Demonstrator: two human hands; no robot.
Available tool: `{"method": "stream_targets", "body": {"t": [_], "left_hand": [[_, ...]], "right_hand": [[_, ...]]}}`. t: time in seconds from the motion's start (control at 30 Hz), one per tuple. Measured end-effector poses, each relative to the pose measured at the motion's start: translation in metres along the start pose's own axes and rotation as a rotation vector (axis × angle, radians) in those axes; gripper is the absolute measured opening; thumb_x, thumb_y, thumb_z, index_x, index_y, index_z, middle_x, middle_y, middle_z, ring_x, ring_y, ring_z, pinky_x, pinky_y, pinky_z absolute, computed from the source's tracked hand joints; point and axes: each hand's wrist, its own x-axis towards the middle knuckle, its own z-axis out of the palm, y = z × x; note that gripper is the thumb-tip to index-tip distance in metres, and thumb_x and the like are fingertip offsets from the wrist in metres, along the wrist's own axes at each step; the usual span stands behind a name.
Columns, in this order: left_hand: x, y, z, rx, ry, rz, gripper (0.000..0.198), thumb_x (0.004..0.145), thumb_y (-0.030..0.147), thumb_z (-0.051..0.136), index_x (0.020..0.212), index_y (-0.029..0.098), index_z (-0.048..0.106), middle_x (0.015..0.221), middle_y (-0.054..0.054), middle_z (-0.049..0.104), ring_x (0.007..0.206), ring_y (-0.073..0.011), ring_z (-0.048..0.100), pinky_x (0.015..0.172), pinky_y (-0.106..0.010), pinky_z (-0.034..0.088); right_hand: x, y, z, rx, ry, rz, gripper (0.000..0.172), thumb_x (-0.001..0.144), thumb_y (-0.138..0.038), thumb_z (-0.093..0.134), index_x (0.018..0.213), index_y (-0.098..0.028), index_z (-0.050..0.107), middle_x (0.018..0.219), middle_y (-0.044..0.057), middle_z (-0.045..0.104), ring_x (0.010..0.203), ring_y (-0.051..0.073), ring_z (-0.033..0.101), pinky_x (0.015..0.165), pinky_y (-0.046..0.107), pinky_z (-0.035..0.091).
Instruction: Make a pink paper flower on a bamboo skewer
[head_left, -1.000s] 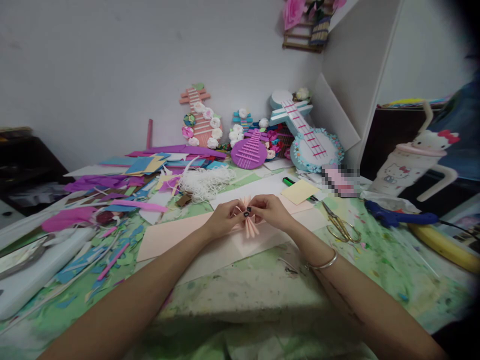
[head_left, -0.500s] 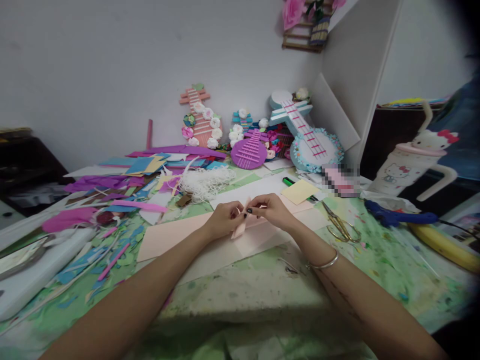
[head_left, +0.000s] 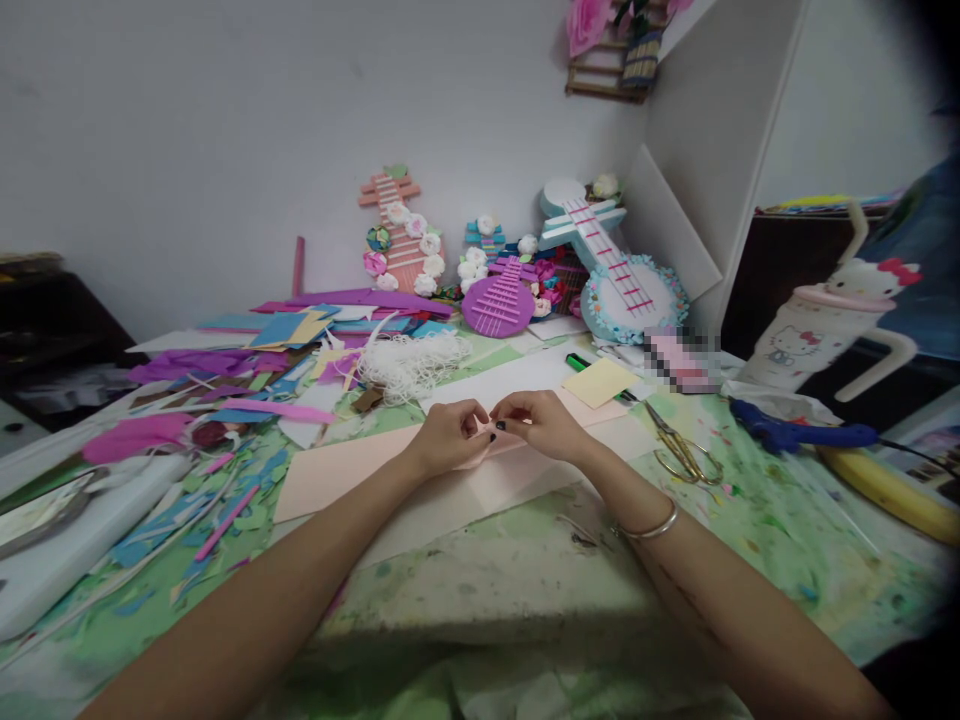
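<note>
Both hands meet low over the middle of the surface (head_left: 442, 585), fingertips almost touching, and it's close, delicate work! The left hand (head_left: 452, 438) has its grip pinched on a small folded pink paper (head_left: 475, 461), thumb pressed in, dark nail showing; the right hand (head_left: 541, 424) comes in opposite, thumb and forefinger nipping the same piece near its far end, a silver bangle (head_left: 651, 522) at that wrist. The little piece sits right between the two hands, mostly hidden by fingers and blending into the pale pink sheet (head_left: 337, 472) spread beneath. Over to the right, the yellow card (head_left: 600, 382), then the gold-handled scissors (head_left: 685, 455) lying with blades pointing away, then the blue glue gun (head_left: 787, 430) just beside a banana (head_left: 889, 492). Left of centre, what a tangle: white string (head_left: 412, 366) heaped next to coloured scraps. And at the back, a purple lute-shaped craft (head_left: 499, 302) stands upright, with a bigger light-blue one (head_left: 634, 290) leaning beside it!
</note>
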Motion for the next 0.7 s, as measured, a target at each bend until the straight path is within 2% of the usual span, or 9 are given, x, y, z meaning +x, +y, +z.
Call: {"method": "stream_targets", "body": {"t": [0.17,0.4,0.53,0.7], "left_hand": [[-0.004,0.003,0.001,-0.002,-0.066,0.100,0.011,0.069,0.025,0.059,0.073,0.015,0.057,0.054,0.004,0.052,0.049,-0.0070,0.045,0.050,-0.018,0.034],[-0.004,0.004,-0.002,0.014,-0.088,0.126,0.010,0.069,0.017,0.054,0.079,0.016,0.056,0.055,0.005,0.047,0.050,-0.0069,0.041,0.050,-0.019,0.030],[-0.003,0.007,-0.005,-0.013,-0.099,0.069,0.012,0.068,0.019,0.054,0.079,0.016,0.058,0.053,0.006,0.044,0.050,-0.0073,0.040,0.051,-0.020,0.030],[0.001,0.004,-0.006,-0.042,-0.032,-0.106,0.013,0.066,0.024,0.055,0.075,0.015,0.059,0.054,0.005,0.044,0.051,-0.0083,0.040,0.049,-0.020,0.029]], "right_hand": [[0.000,-0.001,-0.003,-0.121,-0.001,0.011,0.013,0.072,-0.009,0.053,0.075,-0.014,0.065,0.069,0.000,0.065,0.061,0.010,0.052,0.058,0.021,0.035],[-0.002,-0.002,-0.008,-0.112,0.007,-0.013,0.015,0.071,-0.006,0.052,0.074,-0.016,0.062,0.070,0.000,0.067,0.065,0.010,0.056,0.060,0.021,0.035],[-0.002,-0.005,-0.010,-0.120,0.007,-0.036,0.014,0.071,-0.006,0.053,0.073,-0.016,0.063,0.070,0.000,0.068,0.065,0.011,0.058,0.060,0.021,0.037],[-0.004,-0.007,-0.010,-0.096,0.022,-0.123,0.019,0.071,-0.005,0.052,0.078,-0.016,0.066,0.075,0.002,0.070,0.065,0.012,0.060,0.063,0.022,0.041]]}}
